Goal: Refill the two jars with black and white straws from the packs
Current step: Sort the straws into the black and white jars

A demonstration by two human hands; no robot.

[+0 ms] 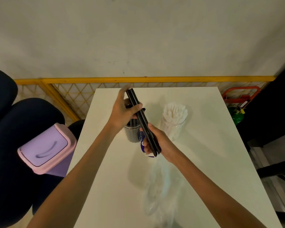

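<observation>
While both hands share one load: bundle of black straws point(142, 118) held slanting above tabletop point(212, 162). Left hand point(122, 112) grips upper stretch, thumb clamped across, fingers wrapped behind, tips blurred. Right hand point(158, 140) grips lower end, fingers curled tight round it. Directly under bundle: black-straw jar point(130, 134), upright, partly hidden by left wrist. Just beside it, to right: white-straw jar point(173, 127), packed full. Clear plastic pack point(161, 186), blue label at top, trails from under right hand toward near edge. Pink-lidded bin point(46, 147) off left of tabletop.
</observation>
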